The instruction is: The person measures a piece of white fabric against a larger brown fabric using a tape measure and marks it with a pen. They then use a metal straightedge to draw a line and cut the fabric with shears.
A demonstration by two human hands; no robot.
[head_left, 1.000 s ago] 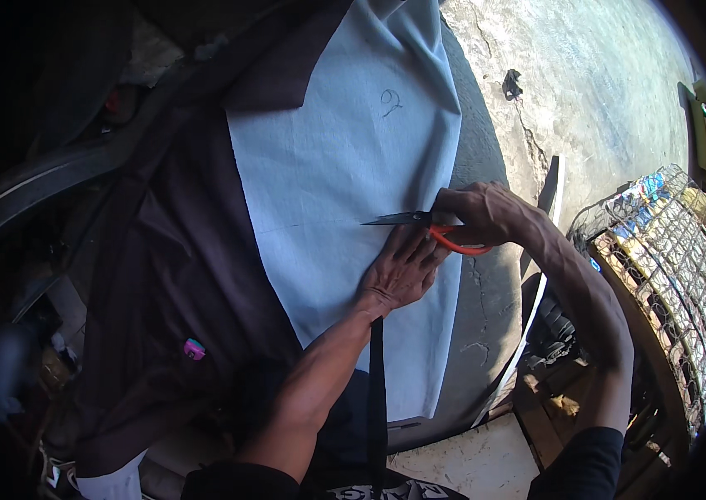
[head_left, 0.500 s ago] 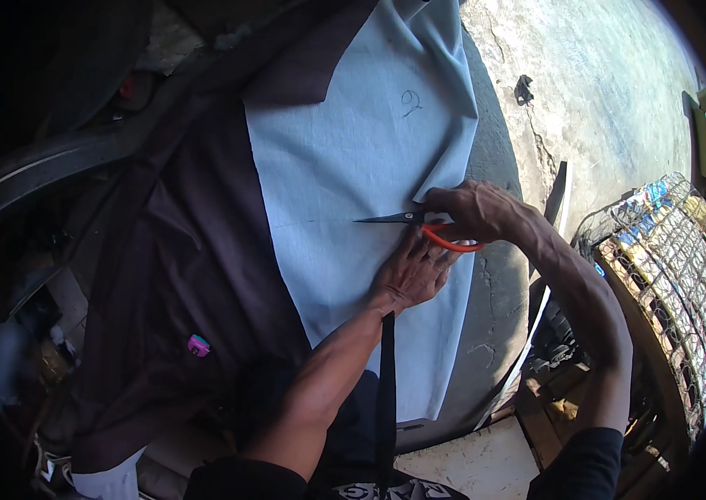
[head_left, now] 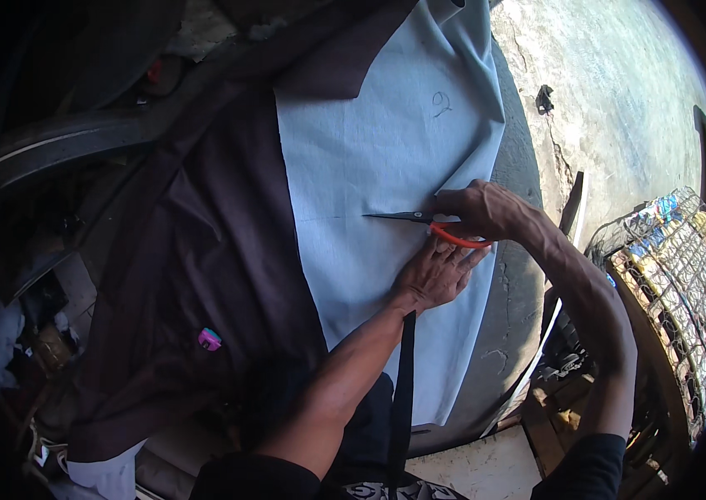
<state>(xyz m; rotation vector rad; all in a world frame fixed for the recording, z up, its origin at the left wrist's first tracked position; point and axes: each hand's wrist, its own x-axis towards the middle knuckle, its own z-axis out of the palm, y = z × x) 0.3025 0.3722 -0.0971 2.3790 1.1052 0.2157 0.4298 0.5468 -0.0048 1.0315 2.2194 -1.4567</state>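
My right hand [head_left: 486, 211] is closed round the orange handles of a pair of scissors [head_left: 399, 217]. Their dark blades point left and look nearly closed, lying along a light grey-blue sheet of material [head_left: 353, 267]. A faint drawn line runs left from the blade tip to the sheet's edge. Just below the handles, my left hand [head_left: 432, 277] presses flat on the sheet, fingers stretched out and partly under the handles. The sheet's dark brown side [head_left: 228, 217] spreads out on the left, and a corner of it is folded over at the top.
A small pink and teal object [head_left: 209, 339] rests on the dark material. Under the sheet is a grey rounded surface [head_left: 519, 292]. A wire spring frame [head_left: 678, 292] stands at the right, near cracked concrete floor [head_left: 611, 92]. A dark strap [head_left: 403, 392] hangs below my left wrist.
The whole view has shifted, so the scene sits further right. Against the sheet, the scissors have advanced slightly left along the drawn line. My left hand stays nearly in place.
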